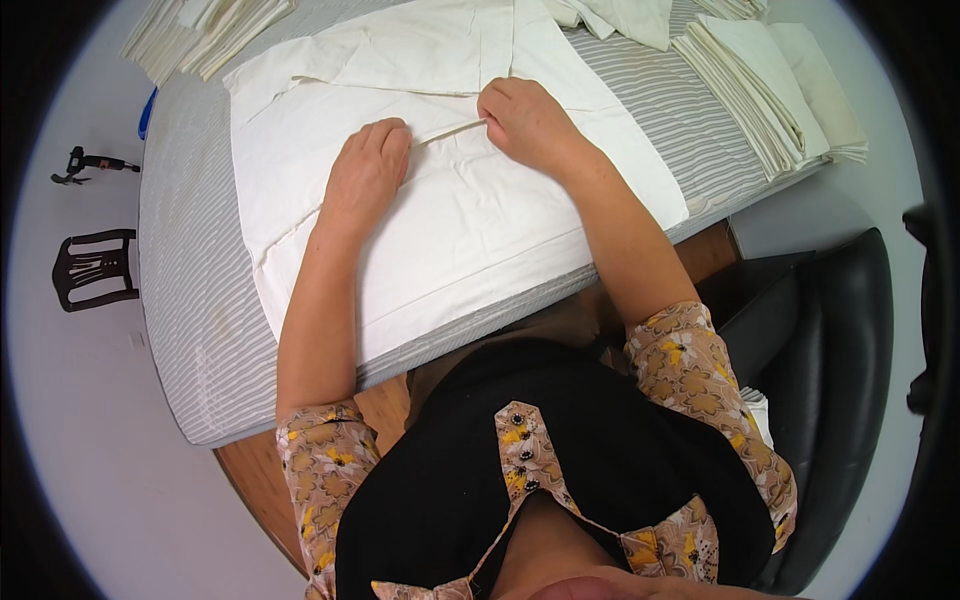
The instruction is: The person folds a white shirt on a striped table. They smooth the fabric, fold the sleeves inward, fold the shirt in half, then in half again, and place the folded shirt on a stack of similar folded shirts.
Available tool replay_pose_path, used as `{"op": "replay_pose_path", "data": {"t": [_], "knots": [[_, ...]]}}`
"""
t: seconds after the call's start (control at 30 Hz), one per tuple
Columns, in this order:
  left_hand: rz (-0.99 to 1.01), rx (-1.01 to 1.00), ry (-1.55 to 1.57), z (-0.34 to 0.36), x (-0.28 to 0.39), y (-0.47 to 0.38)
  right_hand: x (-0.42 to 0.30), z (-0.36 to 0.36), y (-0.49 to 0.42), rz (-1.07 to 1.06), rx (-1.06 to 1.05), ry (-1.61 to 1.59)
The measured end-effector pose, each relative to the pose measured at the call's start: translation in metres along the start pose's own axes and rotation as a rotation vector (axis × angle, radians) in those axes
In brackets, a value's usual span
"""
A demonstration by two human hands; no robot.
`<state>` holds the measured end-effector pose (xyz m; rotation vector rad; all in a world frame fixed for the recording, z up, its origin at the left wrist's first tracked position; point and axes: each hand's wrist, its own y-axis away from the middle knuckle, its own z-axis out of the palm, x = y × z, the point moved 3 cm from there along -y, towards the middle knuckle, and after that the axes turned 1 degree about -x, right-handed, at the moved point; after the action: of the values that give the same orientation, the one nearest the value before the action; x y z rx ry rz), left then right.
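Note:
A white cloth (465,202) lies spread over a striped padded surface, its near side close to that surface's edge. Across its middle runs a raised fold, with my left hand (373,169) closed on the left part of it and my right hand (525,120) pinching the right part. Between the two hands the fold's edge stretches fairly straight. Beyond it, the cloth's far part lies in loose, overlapping layers with creases. My fingertips are partly hidden under my curled fingers.
Stacks of folded off-white cloths stand at the far left (217,37) and far right (757,97) of the striped surface (202,300). More loose cloth (637,19) lies at the back. A black leather chair (825,352) is at my right, and a dark wooden chair (94,270) stands beyond the left edge.

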<state>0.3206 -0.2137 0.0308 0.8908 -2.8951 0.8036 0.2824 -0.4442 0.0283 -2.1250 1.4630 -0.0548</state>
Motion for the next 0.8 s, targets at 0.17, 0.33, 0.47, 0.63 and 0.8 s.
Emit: {"op": "replay_pose_path", "data": {"t": [0.17,0.33,0.47,0.63,0.8], "knots": [[0.055,0.01,-0.01,-0.002,0.002,0.001,0.003,0.004,0.001,0.002,-0.018,-0.01],[0.066,0.006,-0.014,-0.001,0.001,0.002,0.005,0.01,0.001,-0.036,0.018,0.033],[0.058,-0.01,0.013,0.002,-0.001,0.002,0.005,0.009,0.002,0.015,-0.059,0.009],[0.055,0.001,0.031,0.0,-0.001,-0.001,0.003,0.005,0.001,0.102,-0.175,0.012],[0.061,-0.011,0.041,-0.003,-0.001,-0.002,0.001,0.006,0.001,0.092,-0.083,0.021]]}}
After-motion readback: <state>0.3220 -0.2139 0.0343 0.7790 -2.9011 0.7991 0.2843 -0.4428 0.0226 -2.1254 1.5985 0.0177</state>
